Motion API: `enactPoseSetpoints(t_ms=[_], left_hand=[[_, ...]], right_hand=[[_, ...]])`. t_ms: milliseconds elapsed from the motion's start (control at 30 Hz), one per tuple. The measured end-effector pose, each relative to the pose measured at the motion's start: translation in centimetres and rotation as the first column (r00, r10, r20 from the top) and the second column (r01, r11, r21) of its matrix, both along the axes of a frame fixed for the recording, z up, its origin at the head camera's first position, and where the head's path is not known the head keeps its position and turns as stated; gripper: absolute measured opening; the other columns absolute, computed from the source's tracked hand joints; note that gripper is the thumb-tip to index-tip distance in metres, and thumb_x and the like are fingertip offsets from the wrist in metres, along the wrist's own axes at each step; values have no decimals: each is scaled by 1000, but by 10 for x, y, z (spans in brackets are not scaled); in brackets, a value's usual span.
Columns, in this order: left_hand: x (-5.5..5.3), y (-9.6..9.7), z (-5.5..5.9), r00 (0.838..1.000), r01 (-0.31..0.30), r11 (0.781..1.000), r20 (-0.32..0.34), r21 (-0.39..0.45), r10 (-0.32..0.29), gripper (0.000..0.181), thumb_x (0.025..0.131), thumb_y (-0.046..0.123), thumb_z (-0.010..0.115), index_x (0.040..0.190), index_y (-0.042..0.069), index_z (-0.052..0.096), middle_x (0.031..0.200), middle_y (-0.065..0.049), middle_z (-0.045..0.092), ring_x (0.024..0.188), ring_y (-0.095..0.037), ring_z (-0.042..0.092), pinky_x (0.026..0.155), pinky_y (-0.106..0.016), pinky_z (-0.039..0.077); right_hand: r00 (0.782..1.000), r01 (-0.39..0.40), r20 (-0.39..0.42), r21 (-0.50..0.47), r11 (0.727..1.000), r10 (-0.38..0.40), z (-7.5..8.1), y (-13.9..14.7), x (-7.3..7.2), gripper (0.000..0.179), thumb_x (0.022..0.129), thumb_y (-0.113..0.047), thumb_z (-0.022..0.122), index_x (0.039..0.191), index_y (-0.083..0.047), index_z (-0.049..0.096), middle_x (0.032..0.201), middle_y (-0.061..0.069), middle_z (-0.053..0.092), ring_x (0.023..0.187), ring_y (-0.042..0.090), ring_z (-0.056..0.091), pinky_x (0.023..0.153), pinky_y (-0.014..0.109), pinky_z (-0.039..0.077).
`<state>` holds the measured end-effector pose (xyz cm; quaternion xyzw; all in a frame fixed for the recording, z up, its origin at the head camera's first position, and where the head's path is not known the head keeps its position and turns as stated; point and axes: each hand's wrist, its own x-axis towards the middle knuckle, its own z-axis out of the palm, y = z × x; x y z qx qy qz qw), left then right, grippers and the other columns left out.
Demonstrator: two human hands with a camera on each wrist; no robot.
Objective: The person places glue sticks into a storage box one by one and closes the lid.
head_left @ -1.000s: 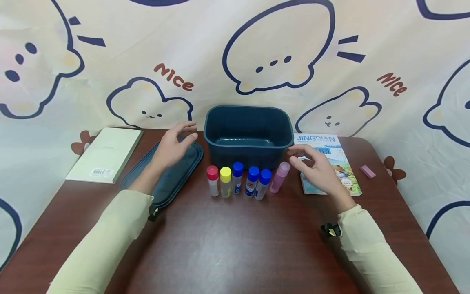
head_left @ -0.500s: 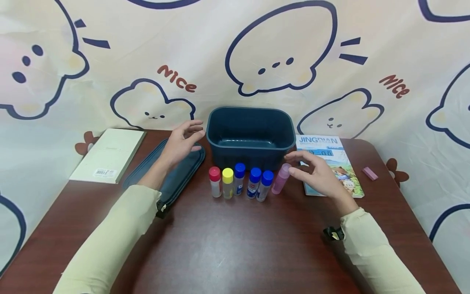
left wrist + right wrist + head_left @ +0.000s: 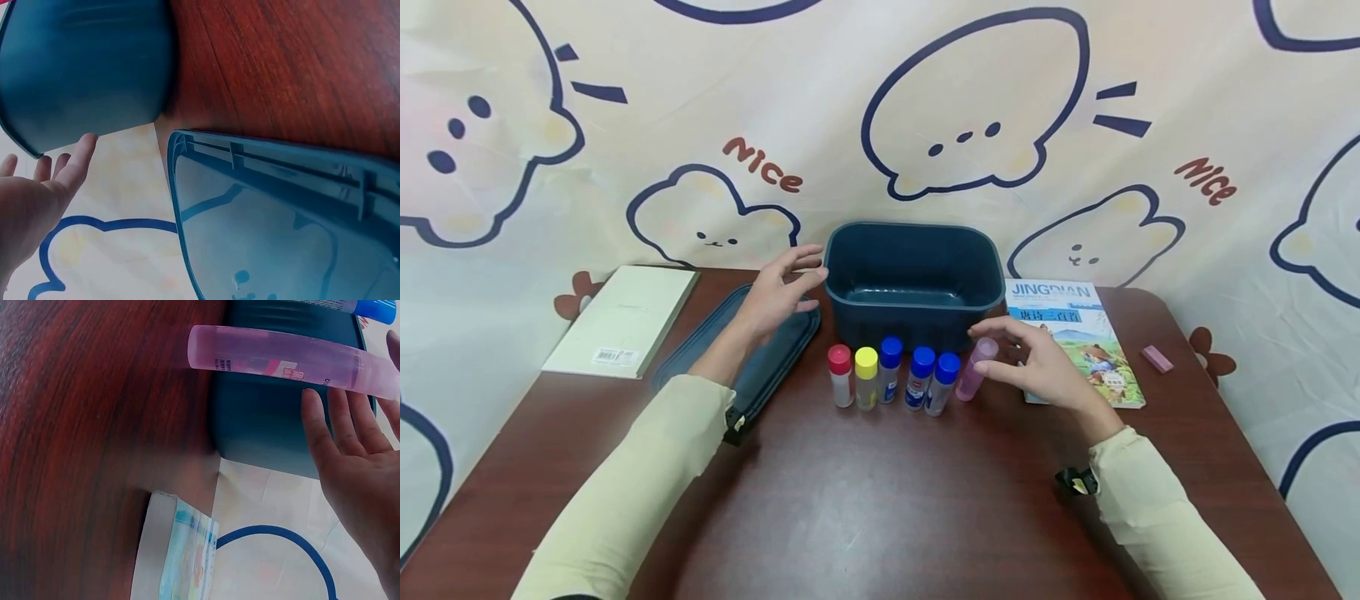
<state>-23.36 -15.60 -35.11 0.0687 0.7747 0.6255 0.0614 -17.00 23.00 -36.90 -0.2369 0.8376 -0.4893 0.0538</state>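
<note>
In the head view my right hand [image 3: 1037,362] surrounds the upper part of a pink translucent tube [image 3: 967,382] that looks like a glue stick. Its thumb lies on the near side and its fingers on the far side, loosely spread. In the right wrist view the fingers [image 3: 320,428] are close to the tube's pale cap; firm contact cannot be told. My left hand [image 3: 778,296] hovers over the dark blue lid [image 3: 767,358], fingers extended, their tips by the left rim of the dark blue bin [image 3: 917,325]. The bin is upright and holds nothing visible.
Left of the pink tube stand small clear bottles with red [image 3: 841,375], yellow [image 3: 867,379] and blue caps [image 3: 919,379]. A pale notebook [image 3: 625,321] lies far left. At right are an illustrated book [image 3: 1093,350] and a pink eraser-like block [image 3: 1157,358]. A patterned cloth hangs behind.
My right hand has moved left and slightly down, from beside the pink tube to around its top. My left hand has drifted right, closer to the bin's rim.
</note>
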Motion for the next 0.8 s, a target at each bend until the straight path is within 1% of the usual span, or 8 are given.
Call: enactPoseSetpoints(t_ms=[200,300,400,467,567,700,800], left_hand=[[-3,4,1,1000,-7,1000,17,23,6,55,104,33,58,154,16,41,151,-12,44,134,-30,48,102,-49,51],[-4,6,1,1000,-2,999,25,33,1,54,104,30,58,154,17,41,151,-12,43,134,-30,48,101,-49,51],[-6,9,2,1000,-1,999,28,40,0,52,105,27,58,153,17,42,151,-12,42,133,-30,49,101,-48,51],[-6,10,2,1000,-5,999,30,44,3,50,105,24,57,152,17,42,151,-12,42,132,-29,49,100,-48,52],[-6,12,3,999,-13,998,40,54,10,48,105,22,57,151,18,43,150,-10,42,130,-28,50,98,-47,54],[-7,10,3,998,-10,997,62,82,5,47,106,19,53,152,16,43,150,-12,42,130,-30,49,97,-46,54],[-8,9,3,997,-8,995,76,97,1,46,107,17,51,152,14,43,150,-13,41,130,-31,49,97,-47,54]], right_hand=[[1000,-8,7,-6,1000,8,-2,-2,0,41,93,-16,75,132,-12,63,130,6,65,118,24,59,102,53,48],[1000,-9,10,-8,1000,9,-3,-2,-1,40,93,-17,74,131,-13,63,129,6,65,118,24,58,103,54,47],[1000,-5,11,-11,1000,5,-3,-1,-1,38,94,-16,73,130,-12,64,128,6,65,118,23,58,103,53,47],[1000,-4,10,-11,1000,4,-2,-1,-1,37,94,-16,73,129,-12,64,127,6,65,117,22,59,103,47,48],[1000,-3,10,-13,1000,3,-1,0,-1,36,94,-16,72,129,-11,64,127,5,66,116,21,59,103,47,49],[1000,-2,8,-14,1000,2,-1,0,-1,35,95,-16,72,128,-11,64,125,4,66,116,21,60,102,48,49],[1000,-4,6,-11,1000,4,-2,0,-1,34,95,-16,71,128,-12,64,125,4,66,115,21,60,101,43,50]])
